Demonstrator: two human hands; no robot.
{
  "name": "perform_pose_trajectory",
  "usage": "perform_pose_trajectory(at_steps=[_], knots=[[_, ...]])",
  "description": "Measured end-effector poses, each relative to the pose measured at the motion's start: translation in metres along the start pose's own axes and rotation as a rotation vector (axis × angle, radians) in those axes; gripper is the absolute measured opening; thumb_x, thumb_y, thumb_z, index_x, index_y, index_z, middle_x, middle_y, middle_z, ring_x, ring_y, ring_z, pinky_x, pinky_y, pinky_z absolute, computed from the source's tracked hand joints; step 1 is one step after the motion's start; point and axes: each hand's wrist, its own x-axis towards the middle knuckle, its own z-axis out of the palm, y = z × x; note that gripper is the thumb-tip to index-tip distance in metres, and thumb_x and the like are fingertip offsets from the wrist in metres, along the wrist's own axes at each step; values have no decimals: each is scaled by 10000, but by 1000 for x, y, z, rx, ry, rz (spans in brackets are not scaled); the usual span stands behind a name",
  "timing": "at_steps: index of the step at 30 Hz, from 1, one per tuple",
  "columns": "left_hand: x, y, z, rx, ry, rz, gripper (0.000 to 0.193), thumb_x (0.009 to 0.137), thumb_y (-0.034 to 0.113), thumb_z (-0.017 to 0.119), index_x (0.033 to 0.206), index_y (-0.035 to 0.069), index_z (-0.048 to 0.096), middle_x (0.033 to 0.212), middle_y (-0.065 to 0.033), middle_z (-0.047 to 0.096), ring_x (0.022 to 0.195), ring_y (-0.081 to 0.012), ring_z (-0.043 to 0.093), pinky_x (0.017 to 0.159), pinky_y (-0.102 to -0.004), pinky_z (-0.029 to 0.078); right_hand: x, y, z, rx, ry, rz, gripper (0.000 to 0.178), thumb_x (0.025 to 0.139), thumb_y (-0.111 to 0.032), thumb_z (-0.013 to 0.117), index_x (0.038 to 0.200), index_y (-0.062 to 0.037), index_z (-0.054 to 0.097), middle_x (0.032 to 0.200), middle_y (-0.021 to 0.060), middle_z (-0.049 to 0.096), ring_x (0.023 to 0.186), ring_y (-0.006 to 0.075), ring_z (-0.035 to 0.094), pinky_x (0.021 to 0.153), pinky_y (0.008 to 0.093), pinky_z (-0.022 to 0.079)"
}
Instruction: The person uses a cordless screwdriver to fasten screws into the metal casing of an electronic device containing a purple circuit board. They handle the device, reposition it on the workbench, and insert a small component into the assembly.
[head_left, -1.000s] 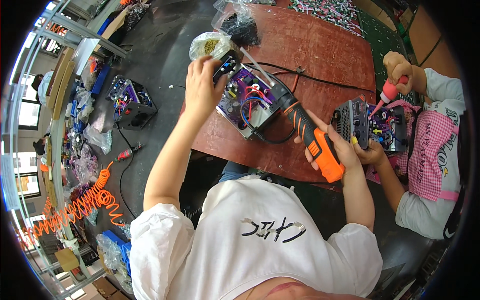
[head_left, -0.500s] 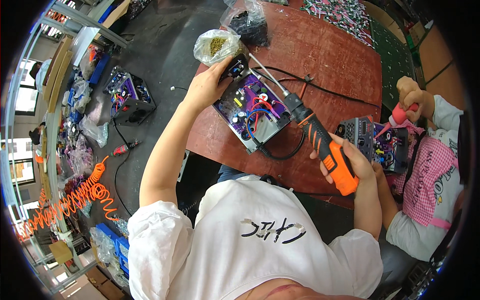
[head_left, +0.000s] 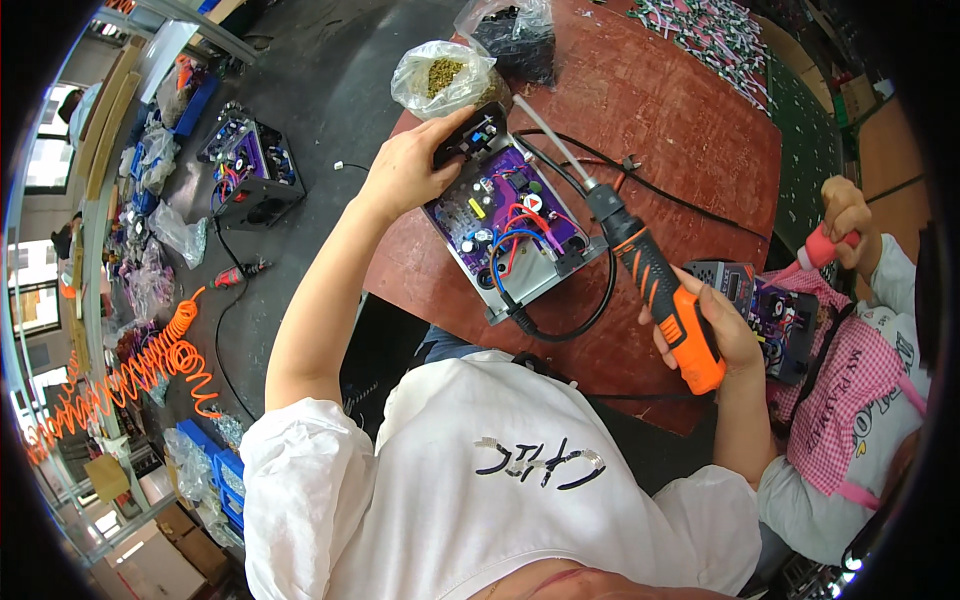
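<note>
In my right hand [head_left: 728, 335] is an orange and black cordless screwdriver [head_left: 662, 280]. Its long thin bit points up and left, its tip close to an open plastic bag of small brass-coloured screws [head_left: 445, 76]. My left hand [head_left: 408, 165] grips the black front panel [head_left: 470, 138] at the far end of an open metal case. Inside that case lies a purple circuit board [head_left: 490, 205] with red and blue wires. A black power cord [head_left: 590, 325] loops out from its near side. My left fingertips are partly hidden behind the panel.
A bag of black parts [head_left: 515, 45] stands beside the screws. At right, a co-worker's hand [head_left: 848, 215] holds a pink squeeze bottle [head_left: 828, 248] over another open unit [head_left: 780, 320]. One more unit [head_left: 262, 175] and a red tool [head_left: 240, 273] lie left, near a coiled orange hose [head_left: 180, 350].
The whole view has shifted slightly. The co-worker's squeeze bottle has moved right, away from that unit. My left hand stays on the panel, and the screwdriver remains in my right.
</note>
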Motion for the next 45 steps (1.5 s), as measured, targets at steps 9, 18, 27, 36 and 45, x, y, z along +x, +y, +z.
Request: perform_pose_trajectory(at_steps=[9, 18, 27, 36, 45], knots=[[6, -8, -7, 19, -26, 143, 628, 722, 134, 616, 1337, 140, 489, 1068, -115, 659, 984, -273, 616, 1022, -411, 363, 0, -9, -25, 8, -35, 119, 964, 836, -610, 546, 1468, 6, 157, 1014, 191, 594, 662, 189, 622, 535, 279, 526], [3, -9, -8, 31, -78, 113, 651, 727, 123, 645, 1357, 143, 481, 1177, -123, 627, 1083, -293, 580, 1067, -449, 319, 7, -8, -28, -11, -107, 178, 949, 850, -605, 519, 1470, 8, 145, 1025, 186, 588, 692, 177, 623, 551, 259, 527], [-2, -9, -7, 41, -69, 115, 645, 723, 118, 641, 1350, 155, 493, 1186, -114, 627, 1090, -321, 563, 1065, -440, 323, 7, -2, -29, -2, -107, 122, 904, 882, -562, 506, 1460, 31, 144, 1012, 200, 585, 702, 180, 626, 551, 266, 531], [-5, -9, -6, 34, -63, 124, 644, 721, 116, 643, 1347, 148, 494, 1170, -118, 636, 1089, -306, 570, 1065, -437, 321, -2, 3, -15, -17, -34, 84, 902, 892, -547, 510, 1446, 62, 143, 978, 214, 580, 598, 194, 605, 471, 266, 496], [-8, -7, -6, 34, -70, 118, 642, 719, 108, 644, 1343, 145, 498, 1156, -124, 641, 1078, -314, 570, 1060, -431, 326, -8, 10, -17, -61, -95, 107, 928, 871, -607, 479, 1472, 10, 135, 1035, 200, 576, 725, 188, 620, 583, 284, 530]])
